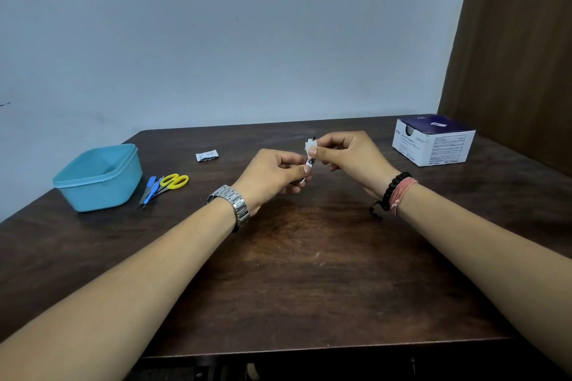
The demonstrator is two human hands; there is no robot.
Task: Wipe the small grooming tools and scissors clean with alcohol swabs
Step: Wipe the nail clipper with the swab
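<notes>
Two hands meet over a dark wooden worktop (309, 272), wiping a small metal tool.
From the left: a blue tub (99, 178), blue-handled tools (150, 190) and yellow-handled scissors (173, 181) just beside it, a torn wrapper (206, 155); the left hand (272, 178) pinches the small tool (309, 163) at its lower end, the right hand (349, 155) pinches a white swab (310, 145) around its upper part; a swab box (433, 141) sits far right.
</notes>
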